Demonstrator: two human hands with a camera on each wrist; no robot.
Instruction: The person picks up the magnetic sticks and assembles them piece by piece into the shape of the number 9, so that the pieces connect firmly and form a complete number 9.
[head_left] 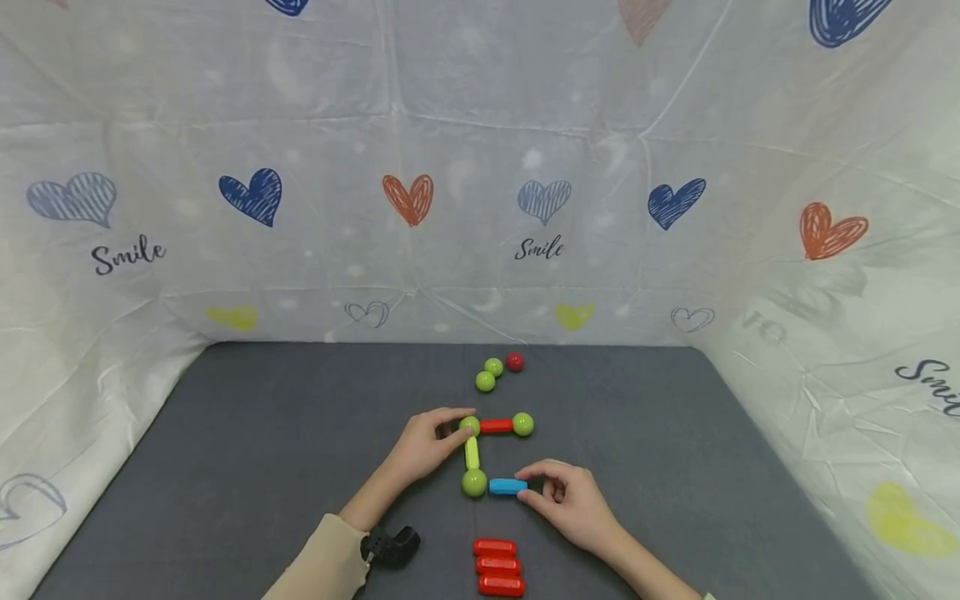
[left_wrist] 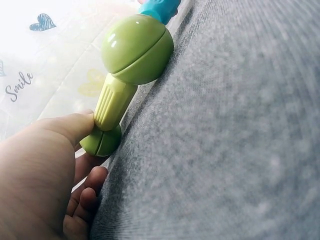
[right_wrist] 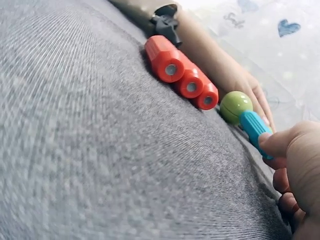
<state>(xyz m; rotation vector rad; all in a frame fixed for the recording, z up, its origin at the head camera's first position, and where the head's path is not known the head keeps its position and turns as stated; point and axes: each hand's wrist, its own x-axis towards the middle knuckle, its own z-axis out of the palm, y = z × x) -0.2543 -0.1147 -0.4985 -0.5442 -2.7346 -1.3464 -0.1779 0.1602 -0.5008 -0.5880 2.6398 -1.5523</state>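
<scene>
Blue ridged plastic forms the short rod (head_left: 507, 487) that we pinch in our right hand (head_left: 573, 498), its free end pointing left at the glossy green ball (head_left: 474, 483) nearest us on the grey fabric-covered desk (head_left: 262, 467); whether the two touch, we cannot tell. We judge the step in hand to be joining this rod to that ball, from which a yellow-green plastic rod (head_left: 472, 454) runs to a second glossy green ball (head_left: 471, 425), then a red plastic rod (head_left: 496, 426) reaches right to a third green ball (head_left: 523, 424). The next move seems to call for lining the blue rod up with the near ball and pressing gently leftward while the corner is held steady. Our left hand (head_left: 425, 446) has its grip closed about the second ball, index finger over the far side, thumb on the near side, with a beige sleeve (head_left: 330, 550) slanting in from the lower left. Our right forearm (head_left: 637, 567) comes from the lower right, thumb nearer us, index finger beyond the rod. Three red plastic rods (head_left: 498, 566) lie side by side nearer us.
</scene>
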